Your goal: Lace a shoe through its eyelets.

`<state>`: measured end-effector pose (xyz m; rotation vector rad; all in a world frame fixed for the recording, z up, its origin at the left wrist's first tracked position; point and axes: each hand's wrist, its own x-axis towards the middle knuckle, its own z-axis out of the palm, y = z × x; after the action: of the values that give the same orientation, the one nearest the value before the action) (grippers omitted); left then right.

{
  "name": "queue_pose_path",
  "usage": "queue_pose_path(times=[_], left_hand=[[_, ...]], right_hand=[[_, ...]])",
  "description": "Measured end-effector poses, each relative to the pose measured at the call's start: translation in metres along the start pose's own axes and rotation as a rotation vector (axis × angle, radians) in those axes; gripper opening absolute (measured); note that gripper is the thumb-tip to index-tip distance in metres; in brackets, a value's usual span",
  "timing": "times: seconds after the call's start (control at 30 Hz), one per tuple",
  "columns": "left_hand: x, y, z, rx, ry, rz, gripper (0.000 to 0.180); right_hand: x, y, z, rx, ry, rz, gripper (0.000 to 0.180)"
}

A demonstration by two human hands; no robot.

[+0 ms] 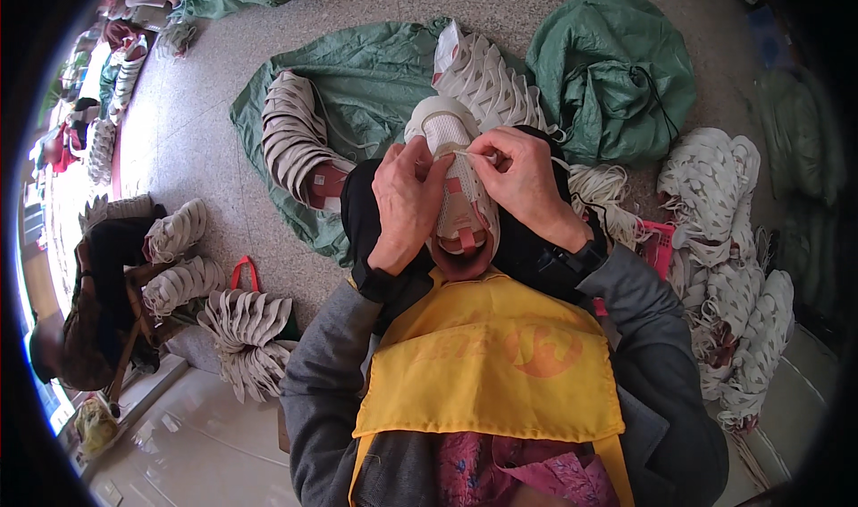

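Speckled stone floor (223,149) surrounds a white shoe upper (458,178) on the lap; lacing looks barely begun. Left hand (407,194) grips its side, right hand (523,181) pinches a lace (474,155). Stacked uppers (299,136) lie at ten o'clock, green sacks (617,69) at one.

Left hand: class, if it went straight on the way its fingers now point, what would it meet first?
The left hand points up and slightly right across the white mesh shoe upper. Going on, it would probably first meet the right hand, whose fingertips pinch a pale lace just ahead; depth is uncertain.
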<state>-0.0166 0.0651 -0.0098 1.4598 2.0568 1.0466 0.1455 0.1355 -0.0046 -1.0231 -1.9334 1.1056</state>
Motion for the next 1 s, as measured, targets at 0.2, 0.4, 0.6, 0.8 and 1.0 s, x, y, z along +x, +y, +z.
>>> queue_pose_path(times=[0.2,0.4,0.6,0.8,1.0], left_hand=[[0.003,-0.002,0.002,0.026,0.008,-0.013,0.031],[0.004,-0.001,0.001,0.039,0.002,-0.023,0.032],[0.004,-0.004,0.000,0.025,0.002,-0.023,0.034],[0.004,-0.006,-0.001,0.030,-0.003,-0.011,0.033],[0.002,-0.004,-0.006,-0.026,-0.009,-0.007,0.031]], right_hand=[[0.004,0.001,-0.004,-0.094,-0.057,-0.039,0.007],[0.010,-0.001,-0.005,-0.192,-0.100,-0.105,0.006],[0.014,-0.008,-0.003,-0.224,-0.126,-0.106,0.002],[0.018,-0.007,-0.002,-0.172,-0.131,-0.032,0.003],[0.030,0.013,-0.003,-0.005,-0.310,0.190,0.009]])
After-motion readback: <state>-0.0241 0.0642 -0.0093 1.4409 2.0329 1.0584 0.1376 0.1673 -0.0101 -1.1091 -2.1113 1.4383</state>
